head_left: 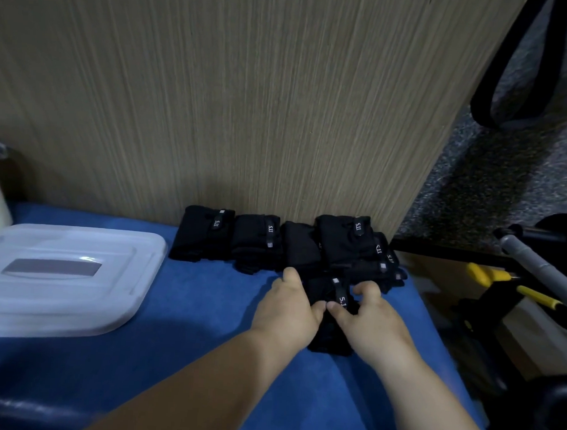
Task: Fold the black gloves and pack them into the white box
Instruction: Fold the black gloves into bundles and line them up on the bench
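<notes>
Your left hand [288,308] and right hand [370,317] both grip 1 black glove [330,340] lying on the blue cloth [181,340]. The thumbs nearly touch on top, beside its lettered strap [341,295], and the fingers curl over its far edge. Just behind it, the folded gloves [258,241] sit in a row against the wood-grain panel [247,101], those at the right end stacked. The white box [138,293] stands well apart to your left, lid on.

Left hand [288,311] bare, fingers short and rounded; right hand [371,317] likewise bare; both forearms uncovered to the frame's edge.
</notes>
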Demonstrator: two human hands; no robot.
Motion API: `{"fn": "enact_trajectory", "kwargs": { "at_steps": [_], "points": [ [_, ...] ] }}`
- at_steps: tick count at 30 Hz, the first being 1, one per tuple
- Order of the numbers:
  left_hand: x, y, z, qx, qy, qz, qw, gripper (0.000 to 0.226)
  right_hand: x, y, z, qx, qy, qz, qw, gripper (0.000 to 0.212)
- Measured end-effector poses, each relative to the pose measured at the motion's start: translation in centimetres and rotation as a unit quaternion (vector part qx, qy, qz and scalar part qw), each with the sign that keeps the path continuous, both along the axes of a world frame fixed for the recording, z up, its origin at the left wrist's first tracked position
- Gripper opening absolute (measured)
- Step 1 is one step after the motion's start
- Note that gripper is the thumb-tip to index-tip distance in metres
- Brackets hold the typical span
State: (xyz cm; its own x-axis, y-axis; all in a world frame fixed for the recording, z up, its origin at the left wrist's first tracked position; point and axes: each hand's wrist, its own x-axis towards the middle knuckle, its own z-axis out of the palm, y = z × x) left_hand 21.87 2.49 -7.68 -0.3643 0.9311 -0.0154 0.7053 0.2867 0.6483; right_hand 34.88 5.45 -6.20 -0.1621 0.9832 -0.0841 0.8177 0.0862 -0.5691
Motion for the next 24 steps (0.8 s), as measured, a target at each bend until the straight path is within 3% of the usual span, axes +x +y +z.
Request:
{"fn": "enact_trajectory", "kwargs": {
  "at_steps": [4, 7, 10, 13, 19, 24],
  "points": [
    [-0.2, -0.4, 0.4, -0.036, 0.013, -0.018, 0.999, 0.049, -0.2, -0.1, 0.0, -0.031, 0.046, 0.005, 0.998, 0.056],
    [-0.8, -0.6, 0.5, -0.041, -0.043, -0.015, 0.998, 0.045, -0.8, -0.6, -0.2, -0.033, 0.086, 0.006, 0.996, 0.051],
    [-1.6, -0.7, 0.2, 0.009, -0.173, 0.019, 0.985, 0.042, -1.7, -1.0, -0.6, -0.01, 0.149, 0.01, 0.989, 0.048],
    [-2.2, -0.9, 0.6, 0.081, -0.245, 0.042, 0.965, 0.044, -2.8, -1.6, -0.4, 0.035, 0.215, 0.014, 0.976, 0.048],
    [-3.3, -0.5, 3.6, 0.21, -0.307, 0.048, 0.927, 0.036, -4.9, -1.5, 1.9, 0.118, 0.353, -0.015, 0.928, 0.031],
    [-4.6, 1.5, 6.1, 0.255, -0.311, 0.041, 0.915, 0.034, -6.4, 0.8, 4.9, 0.184, 0.33, -0.008, 0.926, 0.045]
  ]
}}
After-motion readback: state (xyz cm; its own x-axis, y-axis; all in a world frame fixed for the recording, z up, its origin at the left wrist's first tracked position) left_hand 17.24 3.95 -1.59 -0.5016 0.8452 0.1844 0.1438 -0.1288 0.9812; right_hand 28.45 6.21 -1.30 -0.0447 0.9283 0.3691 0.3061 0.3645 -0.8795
